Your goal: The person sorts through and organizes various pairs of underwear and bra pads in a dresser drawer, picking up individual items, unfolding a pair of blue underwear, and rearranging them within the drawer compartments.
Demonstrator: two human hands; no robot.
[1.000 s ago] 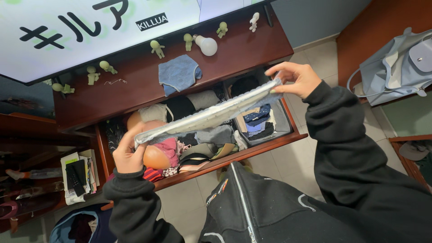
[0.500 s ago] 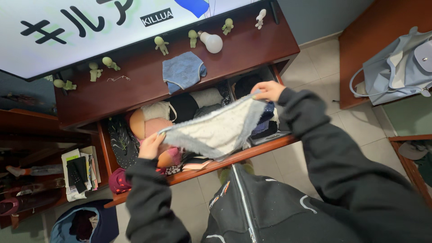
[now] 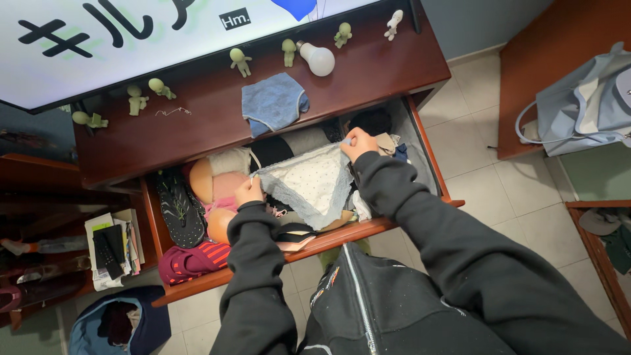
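Observation:
My left hand and my right hand each pinch one side of a pair of white dotted underwear with grey lace trim. It is spread flat just above the clothes in the open wooden drawer. Under and around it lie folded garments in black, grey, pink and striped red. A blue pair of underwear rests on the dresser top behind the drawer.
Small green figurines and a white light bulb stand along the dresser top under a large screen. A light blue handbag sits at right. A low shelf with remotes and papers is at left, a blue bag below.
Both hands have lowered the white underwear from in front of me down onto the drawer's clothes, and drawn closer together. The garment now lies spread instead of stretched edge-on.

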